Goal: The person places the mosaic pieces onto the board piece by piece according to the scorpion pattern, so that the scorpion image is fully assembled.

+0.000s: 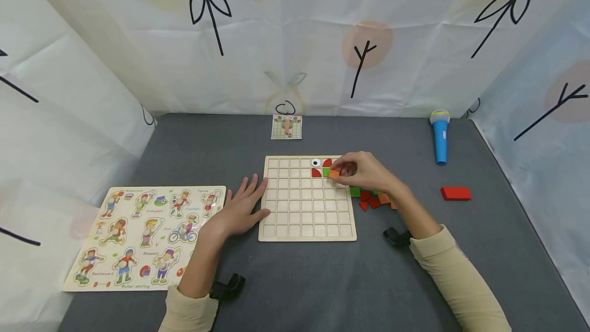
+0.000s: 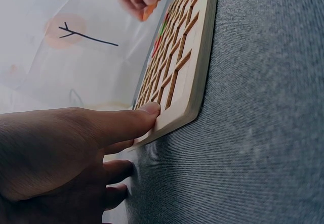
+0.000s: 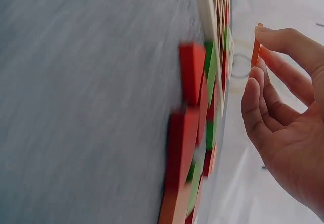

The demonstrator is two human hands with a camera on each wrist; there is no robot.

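Note:
A pale wooden grid board point(image 1: 307, 240) lies flat, with square recesses in rows. My right hand point(image 1: 366, 170) pinches a thin orange square tile point(image 3: 256, 47) between thumb and fingers, held above the board's upper right part. Near it in the grid sit a white tile with a black eye point(image 1: 315, 163), red curved tiles point(image 1: 316, 172) and a green tile point(image 1: 326, 172). My left hand point(image 1: 237, 211) has its fingers spread at the board's left edge; in the left wrist view its thumb point(image 2: 136, 120) rests on the rim.
Loose red, green and orange tiles point(image 1: 375, 203) lie right of the board, partly under the right forearm. A sports picture puzzle point(image 1: 156, 240) is at left. Behind the board is a small pattern card point(image 1: 287, 127). A blue toy microphone point(image 1: 440, 140) and red block point(image 1: 456, 193) lie at right.

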